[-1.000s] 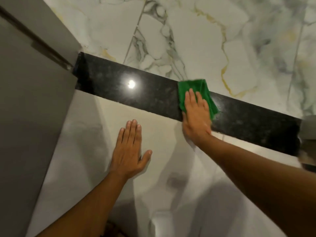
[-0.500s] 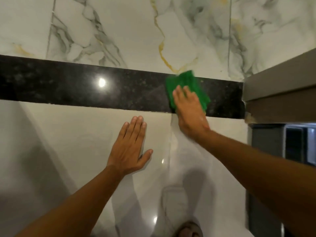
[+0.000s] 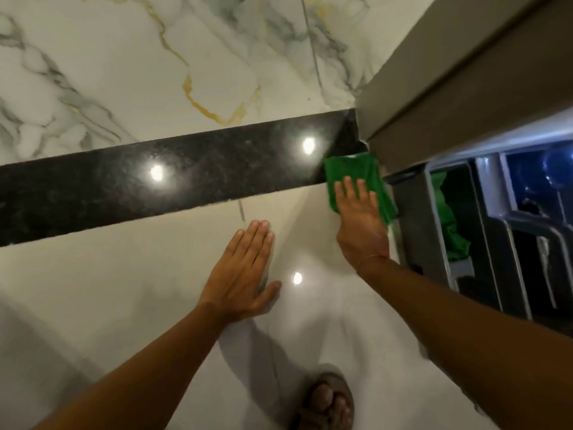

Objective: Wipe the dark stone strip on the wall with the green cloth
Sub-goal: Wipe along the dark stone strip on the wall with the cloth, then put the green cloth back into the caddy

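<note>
Nearest, bottom centre of the frame: a foot in a sandal point(image 3: 328, 401) on the pale glossy floor, toes showing, partly blurred. Two bare forearms come up from the bottom edge, one from lower left, one from lower right.

Left hand point(image 3: 242, 274) sits mid-frame, flat, palm against the plain cream tile point(image 3: 93, 290) below the strip. Its four fingers are pressed together and pointing up, thumb stuck out to the right. It holds nothing and stops just short of the strip's lower edge.

Right hand point(image 3: 361, 218) is right of centre, slightly higher. Palm flat on the green cloth point(image 3: 350, 170), fingers straight and a little spread, pressing the cloth to the wall rather than pinching it. Thumb not clearly visible. A thin band shows at the wrist.

Green cloth is crumpled, at the far right end of the dark stone strip point(image 3: 186, 181). Its upper part overlaps the strip's end, its lower part hangs below onto the cream tile, and its right edge is just beside the grey cabinet frame point(image 3: 412, 218).

The dark stone strip runs diagonally from the left edge up toward the upper right, polished, with two round light glares on it.

Further up: white marble tile point(image 3: 155, 72) with grey and gold veins fills the upper left and centre. Upper right is a grey panel point(image 3: 465, 72). Right edge shows an opening with more green fabric point(image 3: 446, 218) inside, details unclear.
</note>
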